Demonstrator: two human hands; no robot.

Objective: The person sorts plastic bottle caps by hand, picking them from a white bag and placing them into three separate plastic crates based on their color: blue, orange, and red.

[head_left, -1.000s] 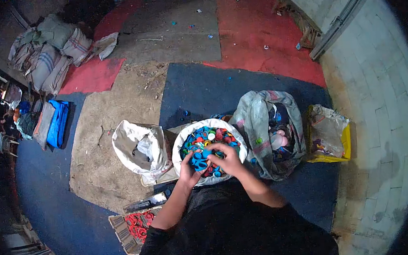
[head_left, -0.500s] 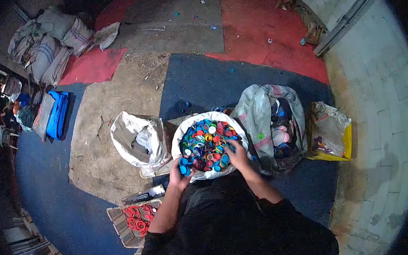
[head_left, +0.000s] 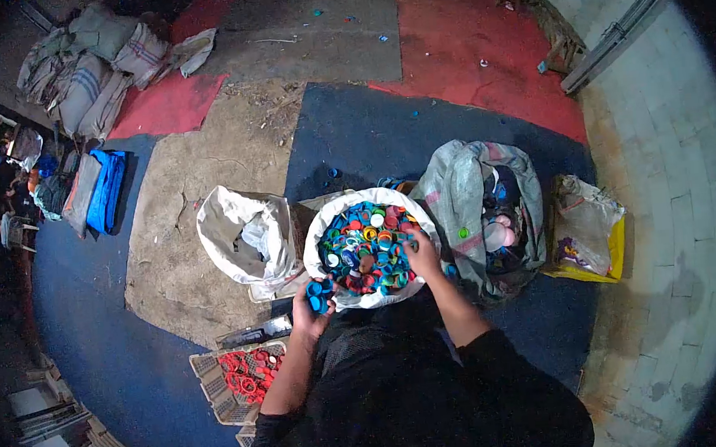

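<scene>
A white woven sack [head_left: 318, 223] with a rolled rim stands open in front of me, filled with bottle caps [head_left: 369, 252] in blue, red, green, yellow and white. My left hand [head_left: 308, 311] is at the sack's near left edge, its fingers curled round several blue bottle caps [head_left: 319, 295]. Over the right side of the heap is my right hand [head_left: 425, 258], its fingers bent down against the caps. What those fingertips grip, if anything, is too small to make out.
Left of the sack stands another white sack [head_left: 217, 250]; on the right are a grey-green sack [head_left: 456, 190] with mixed items and a yellow bag [head_left: 616, 249]. A crate [head_left: 210, 378] of red caps sits at lower left. A block wall [head_left: 667, 199] bounds the right.
My left hand has drawn slightly down and away from the heap with the blue caps. My right hand has shifted a little right and up, its fingers more bent. The view has tilted slightly.
</scene>
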